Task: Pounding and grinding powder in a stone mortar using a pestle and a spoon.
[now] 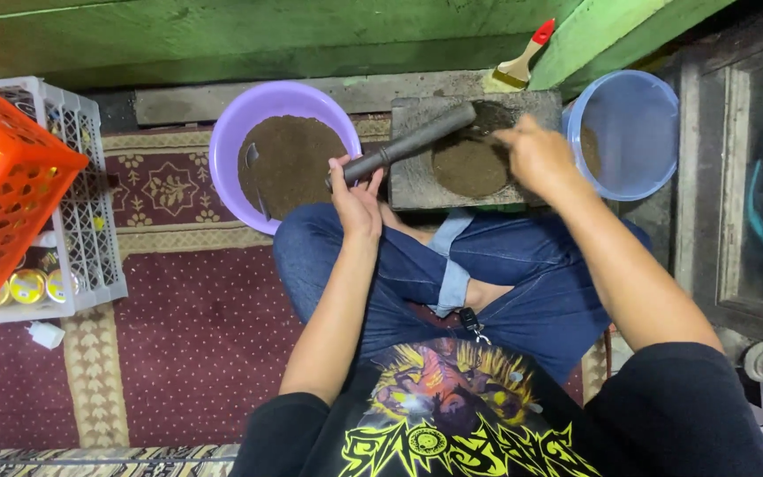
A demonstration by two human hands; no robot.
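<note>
A dark red carpet [196,344] with small dots and cream patterned bands covers the floor, and a green painted wooden wall [249,35] runs across the top of the frame. The person sits cross-legged in blue jeans at the lower centre.

At the far left an orange plastic crate [2,185] rests tilted on a white plastic crate [81,194]; small round tins with yellow lids [28,285] show through the white one's bars, and a small white plug-like block [46,335] lies on the carpet just below it.

Upper centre, a purple basin [222,150] holds brown powder and stands just left of a flat grey grinding stone [412,177], which carries a mound of the same brown powder [470,165]. At the upper right a clear blue bucket [633,132], with a little powder inside, touches the stone's right side. A brush with a red handle [523,60] lies above the stone, near the wall. Dark wooden furniture fills the right edge.

The left hand [355,190] clenches the near end of a dark cylindrical stone roller [412,141], which lies slanted across the slab's upper left. The right hand [536,155] sits over the mound's right edge, fingers curled down toward the powder; whether they pinch any cannot be told.
</note>
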